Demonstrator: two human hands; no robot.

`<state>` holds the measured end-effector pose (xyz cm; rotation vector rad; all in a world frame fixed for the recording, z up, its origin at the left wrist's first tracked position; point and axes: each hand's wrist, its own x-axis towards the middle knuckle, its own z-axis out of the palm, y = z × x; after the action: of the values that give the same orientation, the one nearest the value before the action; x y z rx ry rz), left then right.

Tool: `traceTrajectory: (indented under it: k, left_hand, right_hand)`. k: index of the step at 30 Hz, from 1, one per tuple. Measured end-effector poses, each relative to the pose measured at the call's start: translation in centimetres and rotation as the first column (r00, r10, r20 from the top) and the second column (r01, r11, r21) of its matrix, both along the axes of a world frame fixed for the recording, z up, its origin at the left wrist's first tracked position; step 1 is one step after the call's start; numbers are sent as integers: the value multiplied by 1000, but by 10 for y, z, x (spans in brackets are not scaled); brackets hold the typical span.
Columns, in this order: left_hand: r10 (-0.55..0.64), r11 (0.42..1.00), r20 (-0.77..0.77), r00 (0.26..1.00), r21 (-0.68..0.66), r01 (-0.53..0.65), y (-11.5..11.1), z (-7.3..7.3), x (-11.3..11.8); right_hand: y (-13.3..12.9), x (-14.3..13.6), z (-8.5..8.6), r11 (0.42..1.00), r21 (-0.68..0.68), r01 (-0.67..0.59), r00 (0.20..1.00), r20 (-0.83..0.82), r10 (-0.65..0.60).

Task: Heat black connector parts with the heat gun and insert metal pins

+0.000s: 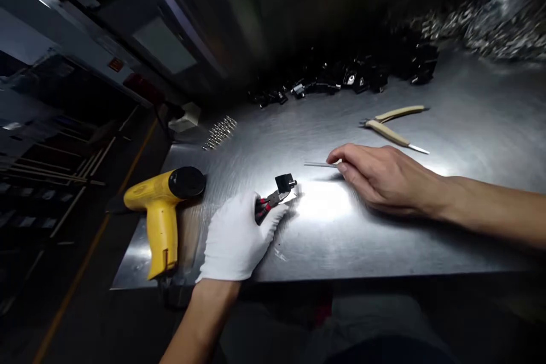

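Observation:
My left hand (239, 236), in a white glove, is closed around red-and-black-handled pliers (272, 199). At the jaws of these pliers sits a small black block (284, 182) with a metal pin sticking out to the right. My right hand (381, 176) is bare and pinches a thin metal rod (318, 164) between thumb and fingers. The rod points left, above and to the right of the block, apart from it. Beyond my right hand lie cream-handled pliers (390, 126) with the handles spread.
A yellow heat gun (160, 205) rests at the metal table's (333, 256) left end. Small metal pins (220, 133) lie in rows behind it. Several black parts (358, 77) line the back, with a heap of shiny metal pieces (503, 34) at the far right.

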<state>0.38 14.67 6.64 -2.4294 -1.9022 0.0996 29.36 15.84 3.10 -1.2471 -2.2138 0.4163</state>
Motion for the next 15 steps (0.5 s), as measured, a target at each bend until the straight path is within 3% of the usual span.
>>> traceTrajectory:
  k: [3,15]
  left_hand:
    - [-8,1000,-48,999,-19,7,3,1,3]
    - [-79,996,-84,993,-38,76,5,0,-2]
  right_hand:
    - [-4,-5,-3,984,77,-163,976,-135,172]
    - [-1,-9,-4,984,55,-171,976,-125,176]
